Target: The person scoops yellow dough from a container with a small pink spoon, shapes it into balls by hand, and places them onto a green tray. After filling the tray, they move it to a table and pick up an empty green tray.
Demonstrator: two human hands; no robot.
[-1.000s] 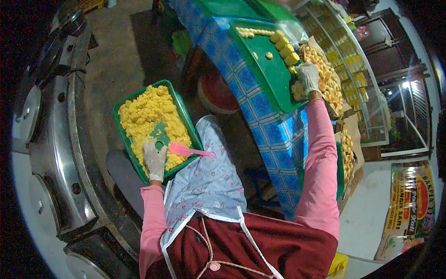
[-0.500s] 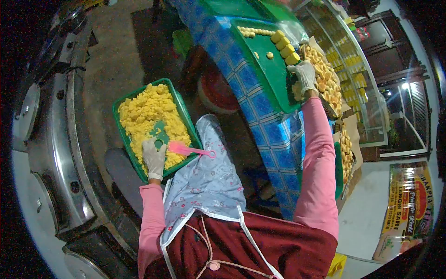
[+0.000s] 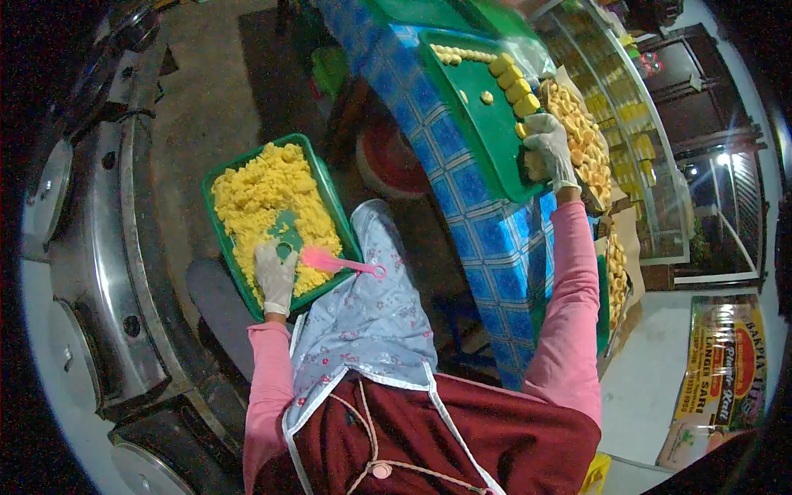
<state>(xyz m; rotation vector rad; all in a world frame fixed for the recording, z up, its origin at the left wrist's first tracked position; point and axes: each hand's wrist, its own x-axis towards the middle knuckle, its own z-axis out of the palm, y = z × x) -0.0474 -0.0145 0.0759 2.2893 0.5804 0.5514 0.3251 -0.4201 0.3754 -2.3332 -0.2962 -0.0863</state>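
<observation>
Gloved left hand [image 3: 275, 276] rests with fingers extended on yellow crumbled mash [image 3: 264, 194], which fills green crate [image 3: 285, 228]; nothing gripped. Small bare patch of crate floor shows just beyond its fingertips. Pink scoop [image 3: 330, 263] lies across the crate rim just right of that hand. Gloved right hand [image 3: 550, 147] sits at the near edge of green tray [image 3: 481, 139] on blue checked table [image 3: 462, 214], fingers curved over yellow lump [image 3: 534, 167]; whether it is gripped cannot be told. Row of shaped yellow pieces [image 3: 513, 82] stands on the tray beyond the fingers; heap of similar pieces [image 3: 584, 144] lies just right of the hand
</observation>
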